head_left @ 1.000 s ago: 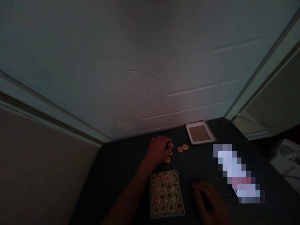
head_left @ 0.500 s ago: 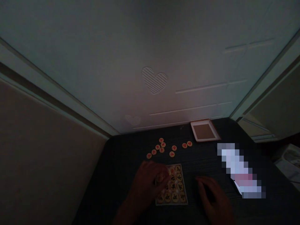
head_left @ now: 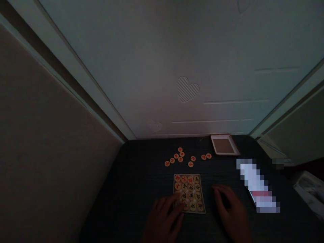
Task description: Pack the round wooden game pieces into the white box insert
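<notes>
A shallow square tray [head_left: 203, 202] holds Chinese chess pieces in rows, some with red characters and the nearer ones mostly black. My left hand [head_left: 165, 216] lies over the tray's near left corner, its fingers apart and the tips touching or just above the pieces there, which it partly covers. I see nothing held in it. To the right of the tray, my right hand [head_left: 231, 212] rests on the dark table, fingers curled and thumb and forefinger tips together, with nothing visible between them. Several loose red chess pieces [head_left: 180, 159] lie beyond the tray.
At the table's back right lies an open box lid [head_left: 224, 146] with a white rim and brown inside. A blurred-out pale object [head_left: 255, 185] lies right of my right hand. The dark table [head_left: 131, 175] meets a white panel [head_left: 162, 67] embossed with hearts.
My left hand has drawn back toward me, from the tray's far left part to its near left corner, uncovering red pieces. My right hand stays put. The view has shifted slightly.
</notes>
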Action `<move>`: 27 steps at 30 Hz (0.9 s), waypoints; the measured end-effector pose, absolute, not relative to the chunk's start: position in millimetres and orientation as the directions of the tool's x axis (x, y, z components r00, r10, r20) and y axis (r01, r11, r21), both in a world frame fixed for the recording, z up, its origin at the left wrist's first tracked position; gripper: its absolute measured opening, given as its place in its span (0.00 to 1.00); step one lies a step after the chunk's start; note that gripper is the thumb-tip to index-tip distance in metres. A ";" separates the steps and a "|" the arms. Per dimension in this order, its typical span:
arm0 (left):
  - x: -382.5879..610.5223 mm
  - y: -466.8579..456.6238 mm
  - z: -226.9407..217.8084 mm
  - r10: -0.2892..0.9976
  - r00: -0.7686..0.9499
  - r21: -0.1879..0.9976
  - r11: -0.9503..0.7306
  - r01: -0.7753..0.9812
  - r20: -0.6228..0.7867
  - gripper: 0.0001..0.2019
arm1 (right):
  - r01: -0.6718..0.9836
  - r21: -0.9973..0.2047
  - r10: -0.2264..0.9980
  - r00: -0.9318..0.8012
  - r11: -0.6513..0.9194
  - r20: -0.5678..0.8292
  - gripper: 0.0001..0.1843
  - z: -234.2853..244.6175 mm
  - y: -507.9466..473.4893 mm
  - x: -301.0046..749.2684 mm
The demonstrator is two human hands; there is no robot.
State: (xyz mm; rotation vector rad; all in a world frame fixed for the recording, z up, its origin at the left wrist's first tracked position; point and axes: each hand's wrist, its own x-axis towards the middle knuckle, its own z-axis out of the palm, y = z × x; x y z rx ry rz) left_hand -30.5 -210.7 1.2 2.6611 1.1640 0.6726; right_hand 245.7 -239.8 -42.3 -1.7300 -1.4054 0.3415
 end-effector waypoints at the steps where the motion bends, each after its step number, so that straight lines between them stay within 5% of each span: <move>1: -32.1 -211.2 -0.6 0.731 0.595 0.322 -0.682 0.657 0.334 0.18 | 0.682 -0.731 0.908 0.289 0.027 0.303 0.14 -37.5 -232.5 245.6; 7: -44.8 -216.4 -18.6 0.809 0.461 0.467 -0.587 0.661 0.364 0.17 | 0.805 -0.532 0.943 -0.096 0.262 0.318 0.18 -8.4 -153.2 247.5; 16: -50.8 -216.9 -29.5 0.923 0.181 0.714 -0.378 0.588 0.340 0.09 | 0.765 -0.445 0.884 -0.428 0.465 0.188 0.12 3.2 -98.1 233.9; 27: -51.3 -215.3 -26.0 0.941 0.111 0.793 -0.330 0.512 0.320 0.08 | 0.808 -0.399 0.901 -0.381 0.433 0.207 0.12 6.8 -114.9 240.0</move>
